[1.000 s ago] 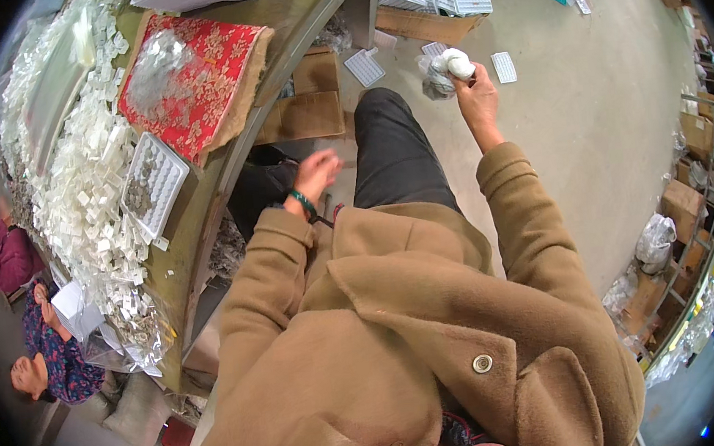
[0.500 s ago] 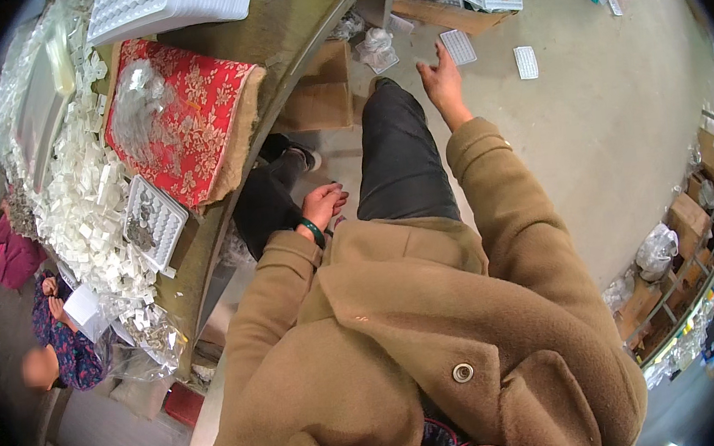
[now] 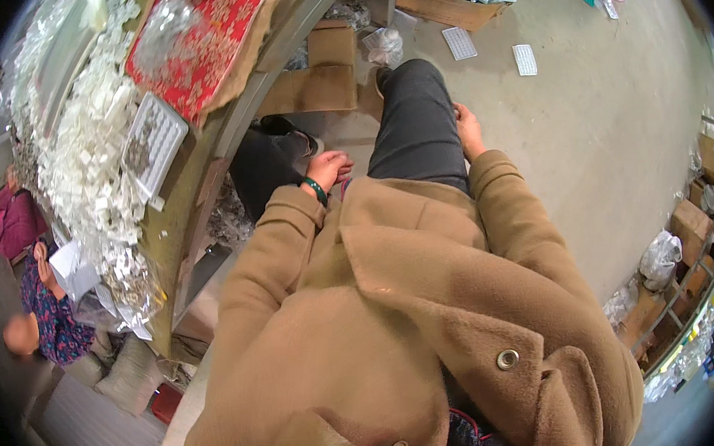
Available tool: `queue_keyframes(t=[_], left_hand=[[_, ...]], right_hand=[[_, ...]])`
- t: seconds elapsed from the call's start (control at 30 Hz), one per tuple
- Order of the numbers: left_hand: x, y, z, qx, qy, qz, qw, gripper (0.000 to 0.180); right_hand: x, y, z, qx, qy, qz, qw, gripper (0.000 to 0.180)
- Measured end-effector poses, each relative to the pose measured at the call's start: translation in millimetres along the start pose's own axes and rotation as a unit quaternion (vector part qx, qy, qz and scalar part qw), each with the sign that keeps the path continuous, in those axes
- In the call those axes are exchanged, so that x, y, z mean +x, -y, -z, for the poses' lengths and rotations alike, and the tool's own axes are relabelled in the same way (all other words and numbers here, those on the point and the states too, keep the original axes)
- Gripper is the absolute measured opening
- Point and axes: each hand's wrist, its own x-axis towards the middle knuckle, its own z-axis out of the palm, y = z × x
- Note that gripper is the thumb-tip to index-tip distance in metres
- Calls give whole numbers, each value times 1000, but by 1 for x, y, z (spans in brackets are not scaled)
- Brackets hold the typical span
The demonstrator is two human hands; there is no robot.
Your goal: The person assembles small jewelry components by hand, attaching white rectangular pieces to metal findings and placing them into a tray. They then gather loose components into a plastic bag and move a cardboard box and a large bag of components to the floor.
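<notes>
- Here, in the head view, the person sat in a tan coat (image 3: 400,330), looking down over a dark trouser leg (image 3: 416,124) stretched toward the concrete floor (image 3: 612,124).
- The left hand (image 3: 329,170) lay at the inner side of the lap, just past the coat cuff, with a green bracelet (image 3: 314,190) on the wrist. Its fingers were curled loosely and seemed to hold nothing, though the fingertips were partly hidden.
- The right hand (image 3: 467,124) rested against the outer side of the trouser leg, fingers together and flat. It pinched nothing that could be seen.
- Neither hand touched any of the goods, so as a judgement no piece was in work at this moment and both hands were idle.
- The nearest loose things were a small clear bag (image 3: 384,45) on the floor just beyond the knee and two white trays (image 3: 459,42) lying flat farther out, well apart from both hands.
- A box (image 3: 448,3) stacked with more white trays stood at the top edge.
- To the left ran a long table (image 3: 199,169) with a red patterned cloth (image 3: 196,37), a heap of small white pieces (image 3: 88,153) and a filled tray (image 3: 150,143) beside it; that heap looked largely unsorted, so much seemed left.
- Another person (image 3: 45,301) sat at the far left.
</notes>
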Motion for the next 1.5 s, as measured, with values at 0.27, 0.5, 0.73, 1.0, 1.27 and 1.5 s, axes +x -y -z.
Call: queue_keyframes(t=[0.27, 0.5, 0.73, 1.0, 1.27, 1.5], left_hand=[[-24, -4, -2, 6, 9, -60, 998, 32], [-37, 4, 16, -88, -14, -67, 994, 25], [-33, 15, 20, -52, 10, -69, 996, 25], [-62, -21, 14, -44, -33, -148, 987, 28], [-189, -75, 25, -44, -114, -417, 901, 26], [-247, -91, 82, -177, -366, -542, 736, 25]], right_hand=[[5, -68, -11, 135, -14, -10, 991, 40], [0, -42, -2, 90, -30, 1, 995, 40], [-23, 25, 8, 102, -103, 145, 979, 35], [-39, 112, 9, 2, -150, 337, 930, 28], [-102, 268, 15, 211, 63, 396, 891, 25], [-165, 382, -29, 60, 175, 576, 797, 22]])
